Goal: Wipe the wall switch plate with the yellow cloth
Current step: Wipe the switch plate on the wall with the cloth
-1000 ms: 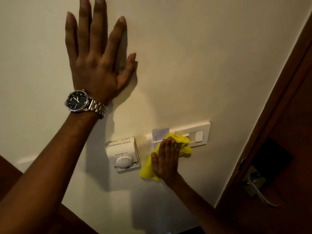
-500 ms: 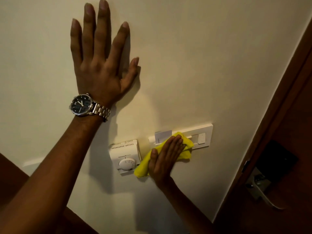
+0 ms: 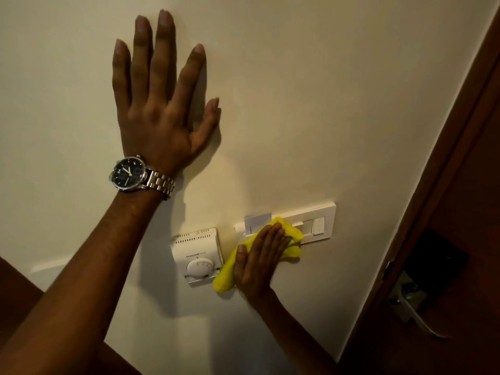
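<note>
Cream wall [image 3: 324,104] — right hand [image 3: 259,263] presses yellow cloth [image 3: 290,239] onto switch plate [image 3: 324,220].

The bare cream wall [image 3: 338,104] is free at twelve and one o'clock from the white rectangular switch plate [image 3: 323,221]. At nine o'clock the white plastic thermostat with round dial [image 3: 197,255] blocks the way. At three o'clock stands the dark brown wooden door frame [image 3: 443,169].
</note>
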Demonstrator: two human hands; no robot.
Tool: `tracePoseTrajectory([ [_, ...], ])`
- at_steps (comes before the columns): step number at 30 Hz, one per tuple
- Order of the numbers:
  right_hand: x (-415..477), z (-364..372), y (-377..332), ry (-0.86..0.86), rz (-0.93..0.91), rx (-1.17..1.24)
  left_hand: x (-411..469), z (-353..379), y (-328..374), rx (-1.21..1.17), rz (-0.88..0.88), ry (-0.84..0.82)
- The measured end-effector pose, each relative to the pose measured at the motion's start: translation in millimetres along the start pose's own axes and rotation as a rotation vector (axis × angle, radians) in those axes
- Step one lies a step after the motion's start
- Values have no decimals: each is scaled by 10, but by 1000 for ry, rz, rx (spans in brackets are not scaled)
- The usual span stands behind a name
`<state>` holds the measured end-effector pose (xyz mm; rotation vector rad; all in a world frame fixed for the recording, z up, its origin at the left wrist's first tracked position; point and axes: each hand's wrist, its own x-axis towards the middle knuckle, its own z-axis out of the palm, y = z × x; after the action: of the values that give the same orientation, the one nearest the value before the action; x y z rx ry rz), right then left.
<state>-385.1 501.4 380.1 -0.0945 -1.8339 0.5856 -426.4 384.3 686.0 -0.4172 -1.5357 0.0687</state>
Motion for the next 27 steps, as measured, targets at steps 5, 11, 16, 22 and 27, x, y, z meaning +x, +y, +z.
tracePoseTrajectory([
  [5,-36,-48,382,-41,-526,-132,4,4,-13,-9,-5,5],
  [11,93,-161,476,-14,-305,-120,-5,-13,-20,-6,-10,-1],
  [16,0,-14,-61,-18,12,1,-7,5,7,0,-15,22],
  [22,38,-123,482,-39,-517,-99,7,-20,-5,-5,-24,5],
  [27,61,-115,114,-27,2,66,14,-26,-37,-1,-9,3],
])
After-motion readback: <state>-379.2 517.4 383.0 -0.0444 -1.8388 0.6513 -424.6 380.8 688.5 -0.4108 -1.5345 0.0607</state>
